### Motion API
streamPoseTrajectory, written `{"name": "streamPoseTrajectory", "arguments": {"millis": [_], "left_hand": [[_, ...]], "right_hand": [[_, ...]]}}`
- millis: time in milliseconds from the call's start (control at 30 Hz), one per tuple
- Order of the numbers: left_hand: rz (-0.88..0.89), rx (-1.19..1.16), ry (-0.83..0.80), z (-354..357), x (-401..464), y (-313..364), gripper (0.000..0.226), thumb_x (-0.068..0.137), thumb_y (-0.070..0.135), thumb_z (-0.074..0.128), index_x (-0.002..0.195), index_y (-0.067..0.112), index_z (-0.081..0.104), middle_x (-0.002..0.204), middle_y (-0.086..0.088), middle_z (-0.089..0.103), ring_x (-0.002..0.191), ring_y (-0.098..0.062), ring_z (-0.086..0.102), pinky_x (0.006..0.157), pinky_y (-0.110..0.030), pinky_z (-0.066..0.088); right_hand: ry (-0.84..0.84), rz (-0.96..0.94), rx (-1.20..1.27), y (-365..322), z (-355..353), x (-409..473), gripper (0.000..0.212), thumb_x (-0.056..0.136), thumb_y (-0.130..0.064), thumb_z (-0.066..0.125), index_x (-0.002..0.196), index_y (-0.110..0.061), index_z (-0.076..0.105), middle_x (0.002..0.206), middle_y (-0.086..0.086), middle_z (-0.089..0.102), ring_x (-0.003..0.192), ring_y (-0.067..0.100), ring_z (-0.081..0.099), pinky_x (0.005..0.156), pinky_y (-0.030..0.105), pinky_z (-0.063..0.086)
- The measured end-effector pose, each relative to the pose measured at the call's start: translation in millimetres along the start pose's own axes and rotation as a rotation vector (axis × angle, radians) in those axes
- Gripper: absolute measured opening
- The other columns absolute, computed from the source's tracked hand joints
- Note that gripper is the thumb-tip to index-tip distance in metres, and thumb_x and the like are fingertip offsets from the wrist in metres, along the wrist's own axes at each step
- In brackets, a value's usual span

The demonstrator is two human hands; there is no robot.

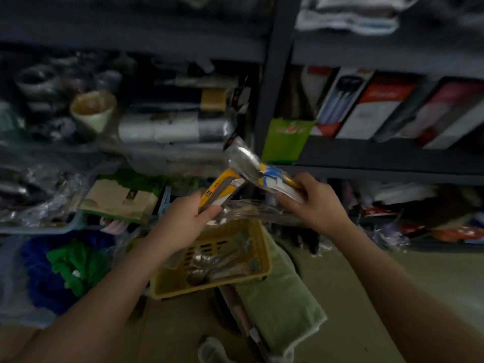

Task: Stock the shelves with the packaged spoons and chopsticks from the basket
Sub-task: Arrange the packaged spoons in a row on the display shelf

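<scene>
Above the yellow basket (258,260), the left hand (183,224) curls its fingers (209,211) and thumb round a yellow-edged pack (222,188); its contents are too blurred to tell. The right hand (313,203) grips a clear spoon pack (258,167) by its printed end, the spoon bowl pointing up and left toward the dark shelf post (272,74). The two packs meet just above the basket's far rim. More wrapped cutlery (222,260) lies inside the basket, which sits partly on a green cloth (282,297), below the shelves (392,155).
</scene>
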State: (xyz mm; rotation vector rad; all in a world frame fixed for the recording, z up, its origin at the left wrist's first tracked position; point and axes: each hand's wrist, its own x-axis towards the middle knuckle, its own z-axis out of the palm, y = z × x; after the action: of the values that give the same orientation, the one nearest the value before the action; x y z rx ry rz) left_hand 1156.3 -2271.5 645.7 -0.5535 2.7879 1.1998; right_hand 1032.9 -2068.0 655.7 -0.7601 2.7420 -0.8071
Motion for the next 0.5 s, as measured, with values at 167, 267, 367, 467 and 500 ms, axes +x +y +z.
{"name": "streamPoseTrajectory", "arguments": {"millis": [167, 267, 367, 467, 500], "left_hand": [[0.288, -0.072, 0.116, -16, 15, 96, 0.005, 0.093, 0.027, 0.049, 0.098, 0.027, 0.049, 0.069, 0.02, 0.046, 0.063, 0.004, 0.044, 0.05, -0.013, 0.029], [0.368, -0.115, 0.153, -17, 33, 148, 0.009, 0.092, 0.024, 0.05, 0.1, 0.022, 0.053, 0.072, 0.014, 0.052, 0.071, -0.013, 0.055, 0.056, -0.018, 0.037], [0.37, -0.179, 0.202, -11, 53, 192, 0.012, 0.091, 0.022, 0.052, 0.098, 0.015, 0.058, 0.08, -0.003, 0.063, 0.08, -0.026, 0.058, 0.063, -0.03, 0.038], [0.353, -0.258, 0.256, -6, 68, 232, 0.008, 0.089, 0.021, 0.055, 0.09, 0.015, 0.06, 0.079, -0.006, 0.063, 0.074, -0.023, 0.058, 0.064, -0.031, 0.039], [0.332, -0.305, 0.26, -4, 73, 246, 0.007, 0.088, 0.021, 0.056, 0.085, 0.017, 0.06, 0.074, -0.004, 0.06, 0.068, -0.02, 0.055, 0.061, -0.03, 0.039]], "right_hand": [[0.288, 0.07, 0.054, 0, -108, -18, 0.05, 0.078, -0.055, 0.062, 0.1, -0.01, 0.055, 0.086, 0.007, 0.062, 0.088, 0.031, 0.062, 0.067, 0.032, 0.039], [0.357, 0.138, 0.09, 10, -163, -13, 0.046, 0.088, -0.056, 0.044, 0.098, -0.012, 0.054, 0.098, 0.015, 0.065, 0.097, 0.032, 0.06, 0.075, 0.034, 0.039], [0.371, 0.214, 0.173, 34, -204, 5, 0.044, 0.092, -0.052, 0.039, 0.095, -0.011, 0.054, 0.095, 0.011, 0.062, 0.095, 0.031, 0.057, 0.076, 0.036, 0.04], [0.446, 0.274, 0.245, 68, -243, 33, 0.039, 0.081, -0.044, 0.045, 0.093, -0.009, 0.057, 0.09, 0.012, 0.061, 0.085, 0.03, 0.058, 0.07, 0.039, 0.046], [0.473, 0.283, 0.316, 83, -257, 46, 0.044, 0.076, -0.044, 0.047, 0.098, -0.008, 0.058, 0.09, 0.012, 0.059, 0.085, 0.029, 0.058, 0.074, 0.043, 0.049]]}}
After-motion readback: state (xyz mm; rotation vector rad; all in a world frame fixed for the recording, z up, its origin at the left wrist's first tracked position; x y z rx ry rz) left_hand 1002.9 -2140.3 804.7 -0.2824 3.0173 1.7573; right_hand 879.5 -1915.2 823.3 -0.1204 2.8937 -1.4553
